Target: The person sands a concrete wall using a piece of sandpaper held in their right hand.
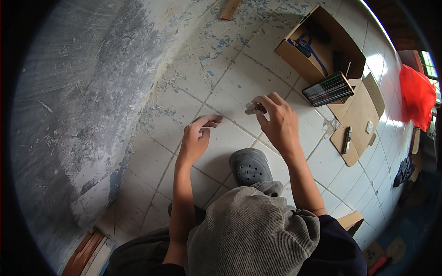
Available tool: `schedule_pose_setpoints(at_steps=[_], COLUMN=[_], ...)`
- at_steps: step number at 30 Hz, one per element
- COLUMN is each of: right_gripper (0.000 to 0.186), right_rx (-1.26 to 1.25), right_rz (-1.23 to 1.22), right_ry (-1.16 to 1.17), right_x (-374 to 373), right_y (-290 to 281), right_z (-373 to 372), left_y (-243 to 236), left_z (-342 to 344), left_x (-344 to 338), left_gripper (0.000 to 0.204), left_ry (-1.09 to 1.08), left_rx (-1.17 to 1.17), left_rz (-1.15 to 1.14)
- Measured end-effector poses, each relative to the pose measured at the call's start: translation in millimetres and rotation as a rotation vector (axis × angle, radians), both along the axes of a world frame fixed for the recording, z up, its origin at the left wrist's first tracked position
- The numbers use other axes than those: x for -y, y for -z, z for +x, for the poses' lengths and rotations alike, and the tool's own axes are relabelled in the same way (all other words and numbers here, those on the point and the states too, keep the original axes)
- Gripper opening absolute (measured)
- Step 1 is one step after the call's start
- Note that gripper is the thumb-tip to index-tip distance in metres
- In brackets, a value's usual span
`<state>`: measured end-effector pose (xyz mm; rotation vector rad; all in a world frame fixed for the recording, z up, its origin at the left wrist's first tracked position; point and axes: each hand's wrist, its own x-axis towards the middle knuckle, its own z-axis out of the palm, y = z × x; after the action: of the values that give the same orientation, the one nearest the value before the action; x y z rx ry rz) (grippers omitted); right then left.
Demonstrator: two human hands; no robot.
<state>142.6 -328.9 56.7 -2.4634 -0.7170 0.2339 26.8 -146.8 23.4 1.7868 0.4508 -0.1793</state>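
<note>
My right hand [280, 124] is raised above the white tiled floor [230, 92], its thumb and fingers pinched on a small grey and brown thing [256, 109]. Flat, rounded grey edges stick out past the fingertips; the kind is too small to make out. To its left, my left hand [198, 140] hangs over the tiles with nothing visible in it. Its fingers are loosely bent and the thumb stands apart. Below and between both hands, a grey clog with holes [251, 166] covers my foot.
Left rises a scraped grey wall [92, 92], with paint flakes [202, 57] along its base. At the upper right stands a cardboard box [292, 60] holding a blue cord; a dark-screened device [328, 89] leans there. A cutter knife [347, 140] lies on flat cardboard [359, 115], near a red bag [416, 96].
</note>
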Motion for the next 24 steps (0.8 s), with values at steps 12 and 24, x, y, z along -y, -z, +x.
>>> schedule_pose_setpoints(at_steps=[12, 24], right_gripper=[0.019, 0.022], right_rx=[0.036, -0.242], right_rz=[0.02, 0.667], right_ry=[-0.006, 0.08], right_x=[-11.2, -44.6], right_y=[29.2, 28.1], right_z=[-1.0, -45.3], left_y=[3.3, -4.2], left_z=[1.4, 9.5], left_x=[6.7, 13.5], left_gripper=[0.034, 0.045], left_ry=[0.024, -0.565], left_rx=[0.013, 0.037], left_rz=[-0.062, -0.856])
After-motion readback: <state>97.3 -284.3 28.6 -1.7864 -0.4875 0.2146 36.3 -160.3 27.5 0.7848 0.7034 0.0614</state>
